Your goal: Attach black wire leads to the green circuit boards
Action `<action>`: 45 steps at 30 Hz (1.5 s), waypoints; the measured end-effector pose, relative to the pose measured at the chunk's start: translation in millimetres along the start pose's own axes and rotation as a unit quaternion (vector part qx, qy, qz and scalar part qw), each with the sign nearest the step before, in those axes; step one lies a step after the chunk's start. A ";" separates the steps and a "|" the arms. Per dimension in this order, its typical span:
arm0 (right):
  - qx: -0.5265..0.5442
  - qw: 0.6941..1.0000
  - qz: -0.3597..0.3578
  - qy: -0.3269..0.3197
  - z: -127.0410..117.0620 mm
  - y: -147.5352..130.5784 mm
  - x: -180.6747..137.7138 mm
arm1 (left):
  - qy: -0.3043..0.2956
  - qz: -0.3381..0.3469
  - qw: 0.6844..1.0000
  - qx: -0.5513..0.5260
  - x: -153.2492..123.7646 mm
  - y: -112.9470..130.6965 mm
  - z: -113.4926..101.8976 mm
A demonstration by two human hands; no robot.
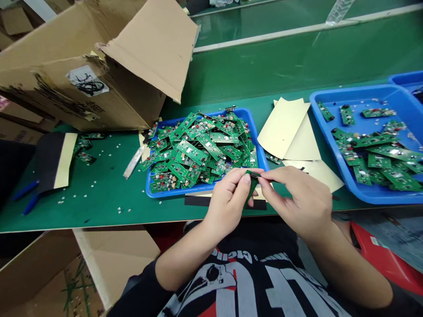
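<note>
A narrow green circuit board [252,186] is held tilted in front of my chest, just over the table's near edge. My left hand [228,200] is closed around it, with the thumb pressed on its face near the upper end. From the other side, my right hand [301,200] pinches that upper end between thumb and fingertips. The fingers partly cover the board, so I cannot make out whether a small piece sits in the right pinch. Just beyond my left hand lies a blue tray [254,132] heaped with green circuit boards [194,152].
A second blue tray [333,163] with boards stands at the right. Pale yellow sheets [284,127] lie between the trays. An open cardboard box [132,97] leans over the back left. Blue-handled pliers [28,196] and small scraps lie left. Below is another box [115,255].
</note>
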State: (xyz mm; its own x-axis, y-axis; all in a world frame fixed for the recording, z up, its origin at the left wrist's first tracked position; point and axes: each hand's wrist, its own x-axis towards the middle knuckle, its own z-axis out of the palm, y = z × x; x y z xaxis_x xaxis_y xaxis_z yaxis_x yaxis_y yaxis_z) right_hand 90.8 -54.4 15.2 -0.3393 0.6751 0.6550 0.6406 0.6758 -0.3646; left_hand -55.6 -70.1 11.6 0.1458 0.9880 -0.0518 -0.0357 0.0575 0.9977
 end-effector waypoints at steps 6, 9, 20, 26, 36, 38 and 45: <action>0.040 0.997 -0.043 -0.057 -7.7 17.4 0.5 | -0.054 0.017 0.992 0.113 0.2 10.0 -12.6; 0.078 0.982 -0.120 -0.123 -12.8 31.2 0.5 | -0.161 -0.038 0.978 0.124 1.6 17.0 -22.3; 0.167 0.961 -0.077 -0.206 -23.5 46.3 7.1 | -0.307 -0.111 0.945 0.024 8.1 7.6 -29.2; 0.188 0.947 0.087 -0.245 -35.0 39.5 15.7 | -0.191 0.043 0.974 0.113 0.2 7.4 -28.0; 0.156 0.971 -0.013 -0.183 -41.2 21.1 13.4 | -0.043 0.184 0.958 0.216 -2.2 2.0 -25.2; 0.135 0.977 -0.051 -0.157 -40.7 18.6 12.0 | -0.012 0.182 0.963 0.198 -2.0 -0.6 -23.6; 0.089 0.981 -0.143 -0.099 -46.2 13.1 9.0 | 0.036 0.190 0.970 0.146 -0.8 -2.1 -18.8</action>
State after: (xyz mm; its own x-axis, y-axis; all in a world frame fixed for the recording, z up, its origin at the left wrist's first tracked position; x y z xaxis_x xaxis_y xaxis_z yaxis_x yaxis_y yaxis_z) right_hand 128.0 -53.2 46.9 -0.6252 0.4835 0.6127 0.3766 0.8745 -0.3058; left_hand -74.2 -68.3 8.8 0.1070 0.9382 0.3291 0.2097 -0.3449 0.9149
